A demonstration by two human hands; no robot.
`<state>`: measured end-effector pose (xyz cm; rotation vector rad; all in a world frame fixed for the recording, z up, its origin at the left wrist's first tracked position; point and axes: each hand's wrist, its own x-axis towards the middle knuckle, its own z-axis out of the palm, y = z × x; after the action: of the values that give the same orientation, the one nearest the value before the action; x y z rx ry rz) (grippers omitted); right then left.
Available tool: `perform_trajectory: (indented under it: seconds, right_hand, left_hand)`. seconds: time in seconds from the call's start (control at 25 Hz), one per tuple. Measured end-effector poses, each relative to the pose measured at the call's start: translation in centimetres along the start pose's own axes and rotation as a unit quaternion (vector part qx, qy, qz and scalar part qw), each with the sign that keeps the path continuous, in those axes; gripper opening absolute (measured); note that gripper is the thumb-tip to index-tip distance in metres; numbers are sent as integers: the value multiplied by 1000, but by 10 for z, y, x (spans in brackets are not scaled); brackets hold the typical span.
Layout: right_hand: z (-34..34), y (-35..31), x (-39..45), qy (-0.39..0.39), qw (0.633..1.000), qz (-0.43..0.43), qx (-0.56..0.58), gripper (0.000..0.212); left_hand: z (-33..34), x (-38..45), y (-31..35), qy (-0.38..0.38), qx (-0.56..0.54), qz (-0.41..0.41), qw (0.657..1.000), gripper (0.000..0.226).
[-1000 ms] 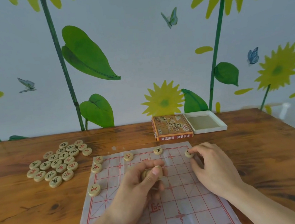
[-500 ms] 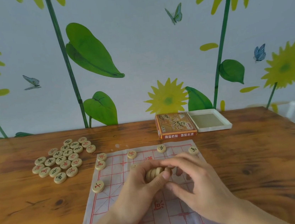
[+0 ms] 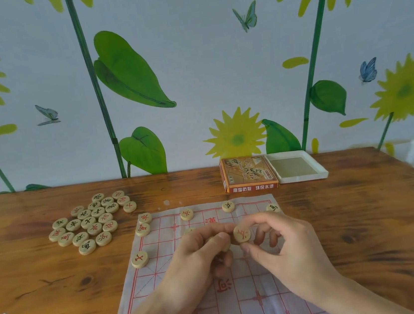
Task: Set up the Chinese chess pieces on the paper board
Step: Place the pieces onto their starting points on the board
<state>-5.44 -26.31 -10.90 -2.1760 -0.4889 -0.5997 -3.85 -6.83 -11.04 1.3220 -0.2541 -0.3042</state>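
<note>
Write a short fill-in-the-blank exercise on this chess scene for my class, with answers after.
1. The right hand pinches a piece marked in ____ ink.
2. The pile of loose pieces lies on the table to the ____ of the board.
3. The white tray sits beside the ____ box.

Answers: red; left; orange

Box (image 3: 249,173) front edge, white on orange: 高温防裂 环保水漆. My paper board (image 3: 244,303), red print: 漢 at the far end, 河 mid-board, 楚 nearest me. Piece (image 3: 242,233) in my right hand (image 3: 285,249): red 兵. Lid lettering unreadable.
</note>
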Motion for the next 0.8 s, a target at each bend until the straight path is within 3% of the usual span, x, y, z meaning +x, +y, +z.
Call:
perform_trajectory:
  seconds: [0.32, 0.52, 0.8]
  right_hand:
    - [-1, -5, 0, 9, 1000, 9, -7, 32]
    - [2, -1, 3, -84, 995, 56, -10, 27]
    - [7, -22, 13, -115, 991, 11, -72, 14]
  left_hand:
    - [3, -5, 2, 51, -51, 5, 997, 21]
    - [2, -9, 18, 112, -62, 57, 990, 14]
    - [-33, -33, 32, 224, -83, 42, 970, 40]
